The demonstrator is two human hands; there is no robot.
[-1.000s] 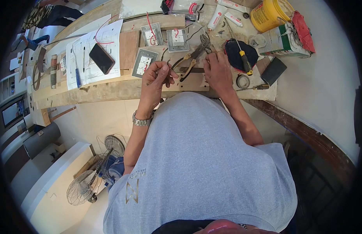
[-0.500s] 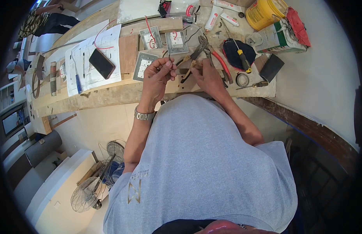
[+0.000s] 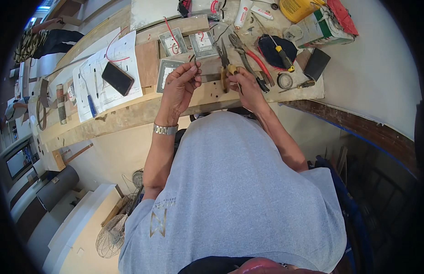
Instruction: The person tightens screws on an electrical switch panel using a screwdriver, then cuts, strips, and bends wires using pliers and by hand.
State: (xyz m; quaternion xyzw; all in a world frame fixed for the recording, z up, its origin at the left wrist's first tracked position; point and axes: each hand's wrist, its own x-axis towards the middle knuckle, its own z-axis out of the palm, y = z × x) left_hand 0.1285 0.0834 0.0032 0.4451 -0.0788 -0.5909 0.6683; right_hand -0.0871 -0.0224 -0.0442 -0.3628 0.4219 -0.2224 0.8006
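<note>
My left hand point(image 3: 179, 86) is closed in a pinch at the bench's near edge, with a short dark wire point(image 3: 192, 59) sticking up from its fingertips. Beside it, my right hand point(image 3: 249, 91) grips a pair of pliers point(image 3: 223, 57) with yellowish handles, their jaws pointing away from me. Red-handled pliers point(image 3: 258, 63) lie just right of that tool. Beyond my left hand are three grey-framed switch plates: one point(image 3: 165, 71) partly behind the hand, another point(image 3: 173, 42) with a red wire on it, and a third point(image 3: 203, 44) to its right.
Left on the bench point(image 3: 116, 109) lie paper drawings point(image 3: 129, 71), a phone point(image 3: 117, 78) and a blue-handled screwdriver point(image 3: 92, 106). To the right are a yellow-handled screwdriver point(image 3: 285, 59), a tape roll point(image 3: 284, 81), a black box point(image 3: 317, 65), a tin point(image 3: 326, 29) and a yellow bucket point(image 3: 297, 10). Another person point(image 3: 50, 40) stands far left.
My right hand has lifted the yellow-handled pliers away from the red-handled pair, and their jaws have swung left. My left hand has shifted slightly left, still pinching the wire.
</note>
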